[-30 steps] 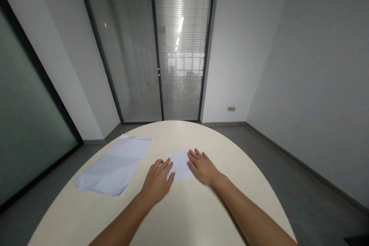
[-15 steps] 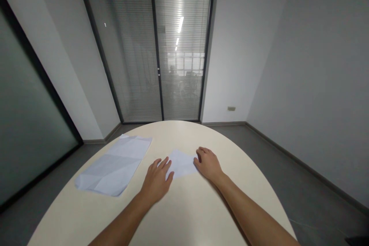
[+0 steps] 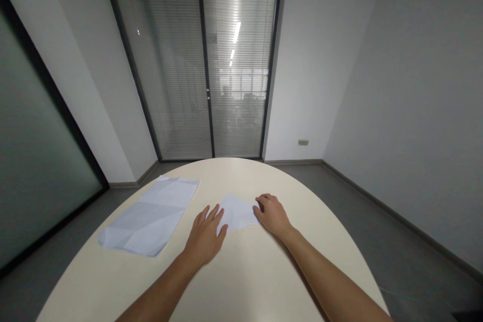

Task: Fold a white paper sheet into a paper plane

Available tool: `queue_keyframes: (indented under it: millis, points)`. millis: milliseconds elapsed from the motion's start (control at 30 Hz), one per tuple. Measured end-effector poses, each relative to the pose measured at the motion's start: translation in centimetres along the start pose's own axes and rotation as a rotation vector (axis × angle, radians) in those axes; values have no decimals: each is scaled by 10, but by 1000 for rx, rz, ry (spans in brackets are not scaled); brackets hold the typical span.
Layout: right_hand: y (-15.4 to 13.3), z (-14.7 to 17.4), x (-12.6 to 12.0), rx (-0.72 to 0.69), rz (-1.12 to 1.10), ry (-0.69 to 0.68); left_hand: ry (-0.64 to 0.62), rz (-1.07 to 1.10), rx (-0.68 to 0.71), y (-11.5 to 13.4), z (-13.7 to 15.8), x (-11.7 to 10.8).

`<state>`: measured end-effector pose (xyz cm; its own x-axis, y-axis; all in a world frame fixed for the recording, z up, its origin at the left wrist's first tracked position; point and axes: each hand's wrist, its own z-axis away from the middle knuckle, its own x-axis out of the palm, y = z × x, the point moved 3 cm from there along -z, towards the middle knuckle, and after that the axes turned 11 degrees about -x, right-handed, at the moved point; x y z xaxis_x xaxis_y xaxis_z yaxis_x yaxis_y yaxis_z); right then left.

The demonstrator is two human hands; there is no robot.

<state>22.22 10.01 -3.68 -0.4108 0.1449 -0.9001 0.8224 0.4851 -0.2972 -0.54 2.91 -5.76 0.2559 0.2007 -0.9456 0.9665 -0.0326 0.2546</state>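
Observation:
A small folded piece of white paper [image 3: 237, 213] lies on the table between my hands. My left hand [image 3: 206, 236] rests at its left side, palm down, with fingers spread and the fingertips over the paper's edge. At the right corner, my right hand [image 3: 272, 215] has its fingers curled, and the thumb and forefinger close on that corner; the other fingertips are partly hidden. Farther left lies a stack of larger white sheets of paper [image 3: 151, 219], creased across.
Everything sits on a round cream table [image 3: 241, 276]. Beyond its far edge stand glass doors with blinds [image 3: 237, 126]. A frosted panel [image 3: 37, 161] is at the left, and a wall socket [image 3: 303, 142] sits low on the back wall.
The small paper has shifted very slightly, along with my right fingertips. My left hand has hardly moved.

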Motion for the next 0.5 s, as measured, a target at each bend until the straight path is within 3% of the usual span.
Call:
queue_keyframes:
  millis: [500]
  points:
    - [-4, -1, -3, -48, -72, 15, -11, -2, 4, -1, 0, -1]
